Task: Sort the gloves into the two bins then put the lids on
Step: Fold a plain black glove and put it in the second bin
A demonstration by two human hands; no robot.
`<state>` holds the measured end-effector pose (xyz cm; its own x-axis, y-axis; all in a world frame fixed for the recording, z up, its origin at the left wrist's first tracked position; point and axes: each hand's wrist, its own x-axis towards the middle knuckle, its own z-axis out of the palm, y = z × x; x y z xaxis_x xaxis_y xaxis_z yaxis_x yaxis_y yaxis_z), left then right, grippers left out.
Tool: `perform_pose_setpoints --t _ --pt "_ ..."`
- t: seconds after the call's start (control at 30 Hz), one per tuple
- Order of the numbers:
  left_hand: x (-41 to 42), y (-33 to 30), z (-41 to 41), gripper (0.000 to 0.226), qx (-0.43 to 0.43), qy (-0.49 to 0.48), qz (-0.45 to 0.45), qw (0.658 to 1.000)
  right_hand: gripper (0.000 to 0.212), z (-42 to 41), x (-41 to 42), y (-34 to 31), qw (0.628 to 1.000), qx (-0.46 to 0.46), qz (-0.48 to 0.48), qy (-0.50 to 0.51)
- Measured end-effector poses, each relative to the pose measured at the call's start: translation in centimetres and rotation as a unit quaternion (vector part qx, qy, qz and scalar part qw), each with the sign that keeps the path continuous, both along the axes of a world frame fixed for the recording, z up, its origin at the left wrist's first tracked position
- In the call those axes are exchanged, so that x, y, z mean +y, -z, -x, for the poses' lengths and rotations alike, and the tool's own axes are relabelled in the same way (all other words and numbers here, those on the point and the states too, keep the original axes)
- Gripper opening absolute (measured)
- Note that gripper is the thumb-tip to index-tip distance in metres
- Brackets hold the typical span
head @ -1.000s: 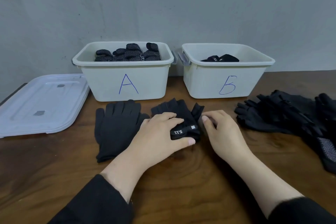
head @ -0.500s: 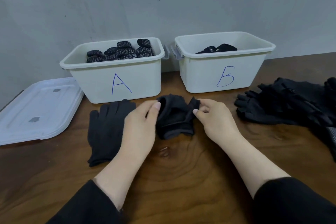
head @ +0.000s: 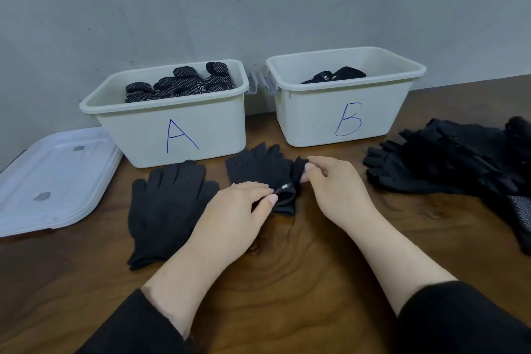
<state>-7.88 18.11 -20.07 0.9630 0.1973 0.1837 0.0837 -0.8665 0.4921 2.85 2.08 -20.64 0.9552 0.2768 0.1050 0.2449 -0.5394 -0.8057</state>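
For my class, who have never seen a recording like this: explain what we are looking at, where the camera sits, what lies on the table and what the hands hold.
There is no machine here. A person wears a camera on the head, looking forward and down, so you see their own two hands. The left hand and the right hand both pinch a small black glove lying on the wooden table. Left of it lies a plain black glove, flat. Behind stand two white bins: bin A holds dotted gloves, bin B holds a few dark ones. A pile of unsorted gloves waits on the right. White lids lie on the left, not yet on the bins.
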Motion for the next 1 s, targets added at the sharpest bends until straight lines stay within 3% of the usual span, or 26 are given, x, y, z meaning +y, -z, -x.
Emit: perform_pose_setpoints --t 0.17,0.37,0.43,0.53,0.63,0.8,0.9,1.0 --pt "0.3 0.0 0.1 0.038 0.042 0.032 0.029 0.998 0.056 0.2 0.5 0.2 1.000 0.005 0.019 -0.024" --pt "0.3 0.3 0.3 0.033 0.027 0.089 0.051 0.994 0.073 1.4 1.8 0.8 0.998 0.026 0.008 -0.056" --pt "0.2 0.5 0.3 0.029 0.000 0.078 0.087 0.993 0.067 1.5 1.7 0.7 0.997 0.034 -0.049 -0.039" --pt "0.3 0.4 0.1 0.021 -0.110 0.007 0.150 0.982 0.057 1.8 1.2 -0.1 0.980 0.072 -0.185 -0.030" --pt "0.7 0.1 -0.3 0.030 -0.175 -0.093 0.265 0.943 0.056 2.1 0.9 -0.9 0.956 0.100 -0.275 -0.031" --pt "0.8 0.3 -0.8 0.084 -0.118 -0.105 0.519 0.840 0.056 2.4 0.8 -1.5 0.936 0.127 -0.320 -0.068" --pt "0.9 0.5 -1.0 0.083 -0.107 -0.083 0.579 0.804 0.057 2.6 0.9 -1.8 0.925 0.140 -0.341 -0.094" --pt "0.7 0.5 -1.1 0.075 -0.120 -0.056 0.597 0.791 0.062 2.8 0.9 -1.9 0.920 0.155 -0.339 -0.120"
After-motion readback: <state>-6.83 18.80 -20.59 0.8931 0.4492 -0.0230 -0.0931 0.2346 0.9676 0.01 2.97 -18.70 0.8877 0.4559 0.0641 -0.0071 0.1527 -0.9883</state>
